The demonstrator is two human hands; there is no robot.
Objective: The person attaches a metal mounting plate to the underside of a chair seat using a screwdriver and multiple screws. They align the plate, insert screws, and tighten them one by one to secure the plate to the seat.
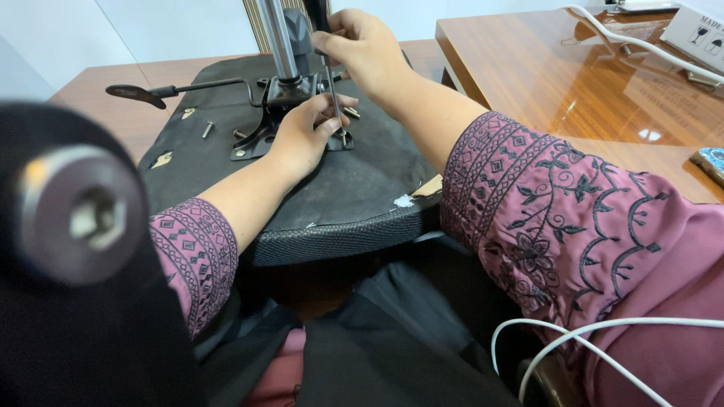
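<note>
Upturned office chair seat (362,188) lying across the lap and against the near edge of the wooden table (543,83), underside up. Black metal mechanism plate (283,98) bolted at the seat's centre, chrome gas cylinder (277,38) rising from it, lever with flat paddle (136,93) reaching left.

Left hand (302,132) resting on the plate's right side, fingers curled and pinching the lower end of a thin hex key (332,90) near the plate corner. Right hand (366,49) above it, fingers closed around the key's upper end, close beside the cylinder.

Loose bolt (207,129) lying on the seat underside left of the plate, apart from both hands. Torn spot showing white padding (405,200) at the seat's front edge.

Open table surface to the right; white cable (641,45) and white box (697,30) at the far corner. Blurred dark castor (72,218) filling the near left, crowding that side.
</note>
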